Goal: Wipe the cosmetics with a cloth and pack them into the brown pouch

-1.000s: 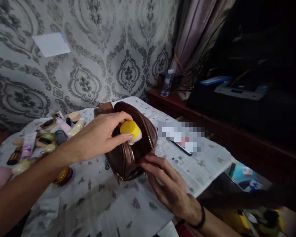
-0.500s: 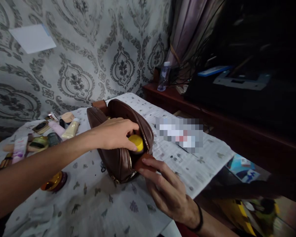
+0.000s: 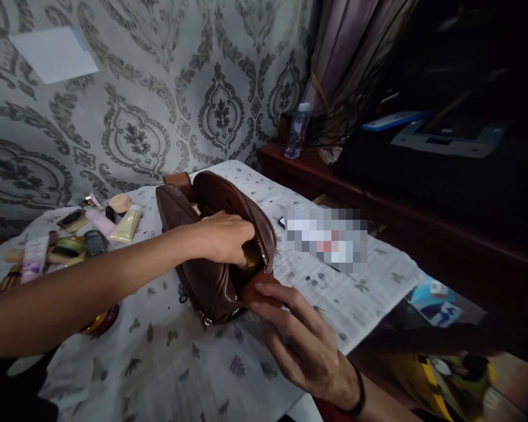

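A brown leather bag point(image 3: 202, 281) lies unzipped on the patterned white cloth. My left hand point(image 3: 229, 237) reaches into its opening, fingers bent round a yellow-lidded container point(image 3: 251, 256) that is partly hidden by the hand and the bag's side. With thumb and fingers, my right hand point(image 3: 297, 331) pinches the orange-brown tab point(image 3: 260, 288) at the bag's near end. A dark band circles the right wrist.
Tubes and cosmetics, among them a cream tube point(image 3: 127, 225), lie at the left. An amber jar point(image 3: 101, 321) is partly behind my left forearm. A blurred-out phone point(image 3: 325, 240) rests right of the bag; a clear bottle point(image 3: 297, 132) stands behind.
My left hand has moved deeper into the bag with the yellow-lidded container, which is now mostly hidden. My right hand keeps its hold on the tab. The view has shifted slightly.
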Demonstrator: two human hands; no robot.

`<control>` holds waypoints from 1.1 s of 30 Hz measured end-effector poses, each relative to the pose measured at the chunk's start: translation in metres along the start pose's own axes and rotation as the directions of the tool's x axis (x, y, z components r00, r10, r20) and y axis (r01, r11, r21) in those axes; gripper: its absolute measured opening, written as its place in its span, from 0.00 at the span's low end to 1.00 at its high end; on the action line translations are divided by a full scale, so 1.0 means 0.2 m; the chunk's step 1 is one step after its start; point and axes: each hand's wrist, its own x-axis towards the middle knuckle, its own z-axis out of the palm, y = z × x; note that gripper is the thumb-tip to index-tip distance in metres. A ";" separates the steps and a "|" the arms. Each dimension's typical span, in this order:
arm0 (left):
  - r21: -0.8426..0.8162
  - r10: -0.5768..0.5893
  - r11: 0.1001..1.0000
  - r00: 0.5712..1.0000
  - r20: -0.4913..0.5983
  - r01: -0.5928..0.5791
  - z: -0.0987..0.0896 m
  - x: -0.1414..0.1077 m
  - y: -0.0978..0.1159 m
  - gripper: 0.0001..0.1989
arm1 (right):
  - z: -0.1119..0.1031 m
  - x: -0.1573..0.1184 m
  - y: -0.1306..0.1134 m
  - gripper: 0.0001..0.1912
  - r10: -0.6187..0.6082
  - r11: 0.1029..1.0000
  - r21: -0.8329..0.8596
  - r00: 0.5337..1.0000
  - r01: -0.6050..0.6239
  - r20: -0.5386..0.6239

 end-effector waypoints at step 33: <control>-0.057 0.104 0.994 0.984 0.146 -0.096 -0.05 -0.03 -0.04 0.21 | 0.00 0.00 -0.01 0.21 0.045 0.996 0.080 0.998 -0.049 0.047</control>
